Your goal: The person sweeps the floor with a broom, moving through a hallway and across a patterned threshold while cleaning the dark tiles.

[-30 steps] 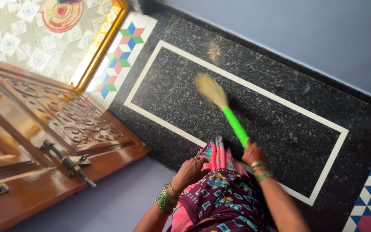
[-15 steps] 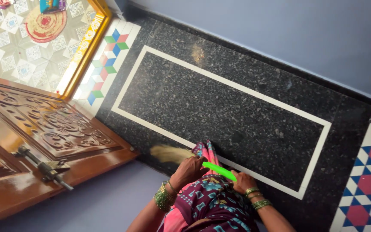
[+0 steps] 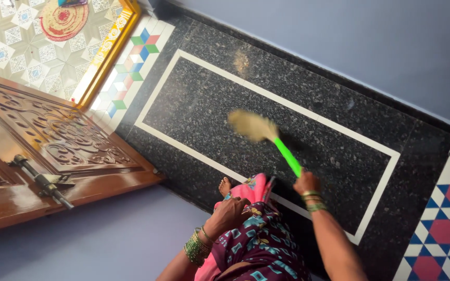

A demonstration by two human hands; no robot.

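Note:
My right hand (image 3: 306, 183) grips the green handle of a broom (image 3: 286, 154). Its straw head (image 3: 251, 126) is blurred and stretched out over the black granite floor (image 3: 204, 99), inside the white inlaid rectangle. My left hand (image 3: 230, 214), with green bangles at the wrist, bunches up the pink and patterned cloth of my dress (image 3: 259, 237) at knee height. Just beyond that cloth, toes of one bare foot (image 3: 225, 186) show on the granite.
A carved wooden door (image 3: 53, 145) with a metal bolt (image 3: 42, 180) stands open at the left. Behind it lie patterned floor tiles (image 3: 22, 47) and a round mat (image 3: 63, 20). A grey wall (image 3: 350, 47) borders the granite. Coloured diamond tiles (image 3: 446, 208) lie at the right.
The broom head was out on the granite, swept back close to my feet at the left, and has swung out again over the middle of the granite.

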